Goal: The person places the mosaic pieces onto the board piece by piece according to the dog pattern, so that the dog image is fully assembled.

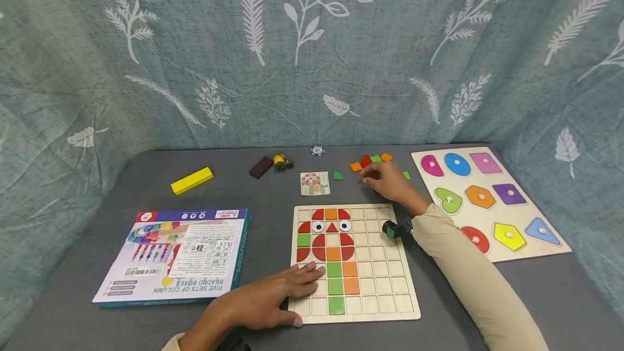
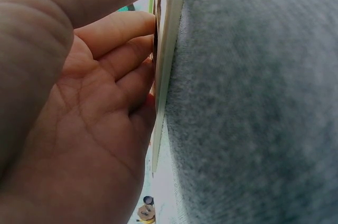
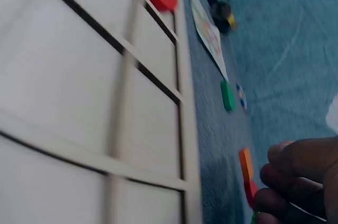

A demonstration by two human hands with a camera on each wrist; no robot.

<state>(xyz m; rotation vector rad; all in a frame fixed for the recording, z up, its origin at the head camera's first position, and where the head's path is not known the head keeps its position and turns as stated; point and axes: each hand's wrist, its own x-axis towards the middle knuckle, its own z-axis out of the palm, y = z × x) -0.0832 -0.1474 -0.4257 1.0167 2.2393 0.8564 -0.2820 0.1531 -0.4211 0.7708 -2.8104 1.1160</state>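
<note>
Resting on the near left corner of the grid board (image 1: 383, 287), the left hand (image 1: 270, 296) has relaxed fingers. The right hand (image 1: 389, 180), fingers loosely bent, is beside loose tiles (image 1: 375, 159) beyond the board; 1 green tile (image 1: 338, 175) lies near the picture card (image 1: 314, 183).

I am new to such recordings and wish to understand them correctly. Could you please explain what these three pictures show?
There is no machine here, only a person working bare-handed. The wide picture is taken from the head, the two close ones from the left and right wrists.

The left hand rests on the edge of a pale wooden grid board, partly filled with coloured tiles. The right hand is beside loose coloured tiles; whether it holds one is unclear.

The grey surface also bears a small square picture card, a white-and-purple box, a yellow rectangular block and a pale shape-puzzle board.
</note>
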